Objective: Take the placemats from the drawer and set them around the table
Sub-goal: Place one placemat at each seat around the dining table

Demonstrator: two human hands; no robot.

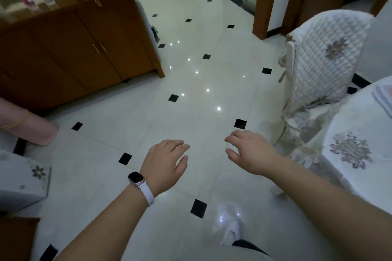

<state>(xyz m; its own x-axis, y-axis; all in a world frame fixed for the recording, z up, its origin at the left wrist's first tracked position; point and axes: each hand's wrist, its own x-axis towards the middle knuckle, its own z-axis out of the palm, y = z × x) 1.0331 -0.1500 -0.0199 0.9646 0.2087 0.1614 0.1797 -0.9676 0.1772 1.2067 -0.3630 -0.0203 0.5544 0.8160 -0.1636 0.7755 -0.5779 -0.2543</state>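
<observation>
My left hand [165, 161], with a white-strapped watch on the wrist, hovers palm down over the tiled floor, fingers apart and empty. My right hand [250, 152] is beside it, also palm down, spread and holding nothing. The table [360, 133] with its white flowered cloth fills the right edge. A folded placemat-like item [382, 96] lies on its far corner. A brown wooden cabinet [70, 48] with two small door handles stands at upper left; no open drawer is in sight.
A chair [322, 59] in a quilted white cover stands by the table on the right. A pink object [31, 127] and another covered seat [23, 180] are at the left. Glossy white floor with black diamonds [191, 82] stretches ahead toward doorways.
</observation>
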